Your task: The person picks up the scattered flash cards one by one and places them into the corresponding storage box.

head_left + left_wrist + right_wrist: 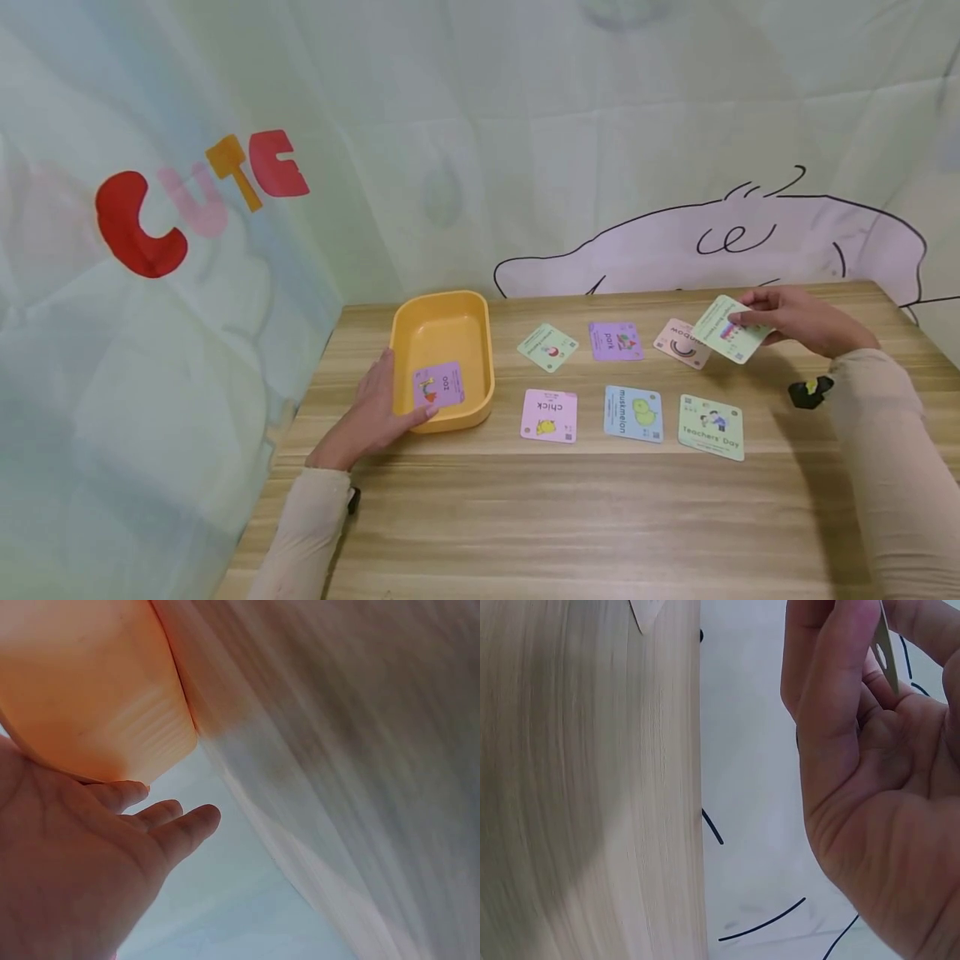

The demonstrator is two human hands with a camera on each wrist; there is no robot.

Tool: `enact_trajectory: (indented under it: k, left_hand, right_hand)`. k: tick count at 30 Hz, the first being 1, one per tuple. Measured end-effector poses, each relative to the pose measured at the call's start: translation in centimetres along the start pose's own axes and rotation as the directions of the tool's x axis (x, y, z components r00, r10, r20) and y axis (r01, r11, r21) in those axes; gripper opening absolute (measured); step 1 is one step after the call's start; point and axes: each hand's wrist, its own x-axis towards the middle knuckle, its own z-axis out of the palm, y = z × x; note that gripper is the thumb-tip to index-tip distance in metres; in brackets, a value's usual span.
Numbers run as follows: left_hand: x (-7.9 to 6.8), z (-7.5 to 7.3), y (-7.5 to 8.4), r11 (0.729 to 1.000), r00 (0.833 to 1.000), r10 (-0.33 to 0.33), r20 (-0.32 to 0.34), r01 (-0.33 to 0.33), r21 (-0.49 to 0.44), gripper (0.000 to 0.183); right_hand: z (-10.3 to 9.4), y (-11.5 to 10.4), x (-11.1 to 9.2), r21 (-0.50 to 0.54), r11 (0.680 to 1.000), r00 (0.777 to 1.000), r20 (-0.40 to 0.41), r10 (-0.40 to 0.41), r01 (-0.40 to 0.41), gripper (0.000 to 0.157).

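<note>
In the head view, my right hand (806,318) pinches a green picture card (731,332) between thumb and fingers, raised over the back right of the table. The card's edge (886,656) shows in the right wrist view. A pink rainbow card (679,343) lies partly behind it. At the left, my left hand (375,414) rests against a yellow tray (483,342), its thumb at the near rim and its fingers along the outer left side. The left wrist view shows those fingers extended beside the tray wall (112,682). Inside the tray lies a purple zoo card (440,385).
Between tray and right arm, cards lie in two rows: a green card (548,347) and purple park card (616,342) behind, a pink chick card (549,416), blue muskmelon card (633,413) and green Teachers' Day card (711,427) in front. A printed curtain (420,167) hangs behind the table.
</note>
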Motion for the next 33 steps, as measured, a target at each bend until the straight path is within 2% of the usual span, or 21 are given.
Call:
enact_trajectory:
  k: [6, 10, 20, 26, 33]
  left_hand:
    - [0.0, 0.1, 0.0, 1.000, 1.000, 0.008, -0.011, -0.008, -0.014, 0.122]
    - [-0.1, 0.1, 0.0, 1.000, 1.000, 0.004, -0.009, -0.005, -0.016, 0.122]
    - [-0.1, 0.1, 0.0, 1.000, 1.000, 0.008, -0.016, -0.008, -0.018, 0.122]
    - [-0.2, 0.0, 0.1, 1.000, 1.000, 0.021, -0.023, -0.021, -0.020, 0.122]
    - [-0.1, 0.0, 0.0, 1.000, 0.999, 0.024, -0.024, -0.024, -0.008, 0.122]
  right_hand:
    - [0.4, -0.3, 0.5, 0.018, 1.000, 1.000, 0.025, -0.007, 0.007, 0.047]
    - [0.7, -0.8, 0.8, -0.005, 1.000, 0.999, 0.032, -0.011, 0.011, 0.047]
    - [1.7, -3.2, 1.9, 0.015, 0.999, 0.998, 0.049, -0.049, 0.048, 0.049]
    - [2.5, -4.6, 2.6, 0.045, 0.997, 0.996, 0.067, -0.064, 0.061, 0.046]
    - [3.4, -5.6, 3.4, 0.031, 0.997, 0.994, 0.079, -0.075, 0.073, 0.047]
